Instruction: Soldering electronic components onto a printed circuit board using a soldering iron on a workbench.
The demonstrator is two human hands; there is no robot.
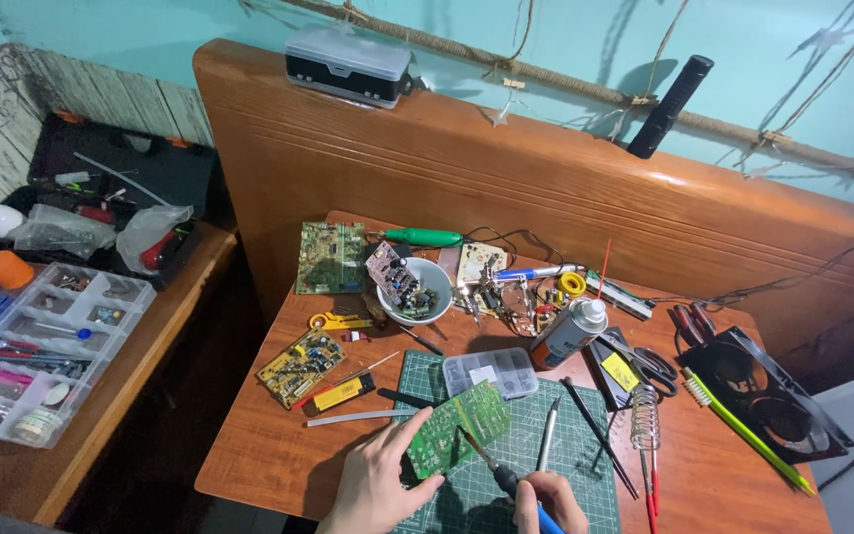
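Your left hand (380,485) with fingers gripping the green circuit board (457,427), held tilted above the cutting mat (585,465) on the wooden surface (259,445), your right hand (546,502) with fingers closed around the soldering iron (501,477), its tip touching the board

Both hands, left hand (380,487) and right hand (549,502), are bare, with no sleeves, rings or gloves.

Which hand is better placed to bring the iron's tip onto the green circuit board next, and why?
Right. The right hand already grips the soldering iron, its tip at the green circuit board. The left hand is busy propping that board up.
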